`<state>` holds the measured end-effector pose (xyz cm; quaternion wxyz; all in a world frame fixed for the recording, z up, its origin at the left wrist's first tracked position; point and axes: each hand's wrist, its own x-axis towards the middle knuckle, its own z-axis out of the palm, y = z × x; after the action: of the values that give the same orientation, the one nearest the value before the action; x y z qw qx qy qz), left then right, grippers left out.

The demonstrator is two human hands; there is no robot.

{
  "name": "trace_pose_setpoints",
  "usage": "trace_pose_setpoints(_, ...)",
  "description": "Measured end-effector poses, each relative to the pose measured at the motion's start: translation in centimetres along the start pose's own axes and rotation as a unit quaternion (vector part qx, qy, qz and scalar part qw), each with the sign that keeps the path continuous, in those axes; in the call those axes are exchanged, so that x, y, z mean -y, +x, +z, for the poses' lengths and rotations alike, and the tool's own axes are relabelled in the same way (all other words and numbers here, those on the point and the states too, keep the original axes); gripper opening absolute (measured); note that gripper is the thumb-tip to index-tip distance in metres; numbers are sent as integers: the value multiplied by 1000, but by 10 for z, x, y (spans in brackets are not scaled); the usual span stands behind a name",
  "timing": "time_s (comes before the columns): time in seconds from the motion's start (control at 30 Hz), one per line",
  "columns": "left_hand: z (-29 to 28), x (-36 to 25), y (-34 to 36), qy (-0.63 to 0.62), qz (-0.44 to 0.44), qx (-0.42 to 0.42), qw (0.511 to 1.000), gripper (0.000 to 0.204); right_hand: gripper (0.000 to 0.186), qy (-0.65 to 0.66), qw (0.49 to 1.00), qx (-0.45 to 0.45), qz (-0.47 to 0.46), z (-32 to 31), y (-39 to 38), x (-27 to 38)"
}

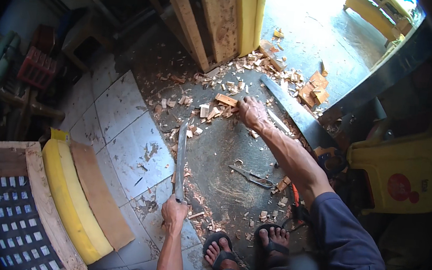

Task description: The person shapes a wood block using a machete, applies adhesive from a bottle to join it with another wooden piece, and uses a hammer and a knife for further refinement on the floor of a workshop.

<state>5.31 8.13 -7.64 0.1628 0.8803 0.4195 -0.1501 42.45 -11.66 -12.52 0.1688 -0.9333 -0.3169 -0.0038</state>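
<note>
My left hand (pixel 173 213) is wrapped round the handle end of a machete (pixel 181 155), whose long, slightly curved blade points away from me along the edge of the tiles. Farther off to the right, my right hand (pixel 252 112) is closed low over the floor, its fingers at the end of a small orange-brown wood block (pixel 226 100). Beside that hand lies a handsaw (pixel 293 111), its dark handle toward me. A pair of scissors (pixel 251 176) rests on the dark floor between my arms.
Wood chips (pixel 205 111) litter the floor. Larger wood pieces (pixel 314 88) lie beyond the saw. A wooden frame with yellow foam (pixel 250 18) stands ahead. At left are a yellow cushion (pixel 72 199) and a slotted panel (pixel 16 214); a yellow plastic stool (pixel 395 168) sits right.
</note>
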Motion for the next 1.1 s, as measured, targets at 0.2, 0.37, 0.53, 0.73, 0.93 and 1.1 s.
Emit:
trace_pose_setpoints(0.2, -1, -12, -11, 20, 23, -18, 999, 48, 32, 358, 920, -21, 161, -15, -86, 30)
trace_pose_setpoints(0.37, -29, -57, -29, -446, 56, 141, 882, 65, 31, 451, 867, 189, 91, -58, -187, 79)
trace_pose_setpoints(0.53, -23, -84, -34, -606, 84, 210, 763, 42, 42, 402, 876, 241, -116, -80, -190, 78)
trace_pose_setpoints(0.73, -35, -40, -48, -529, 105, 91, 837, 22, 20, 122, 987, -94, 55, -45, -39, -116)
trace_pose_setpoints(0.93, -29, 22, -88, -534, 1, 48, 844, 25, 40, -107, 924, -39, 365, -88, 70, -203)
trace_pose_setpoints(1.1, -27, 40, -106, -526, -47, 20, 849, 38, 72, -107, 758, 24, 643, -118, 62, -200)
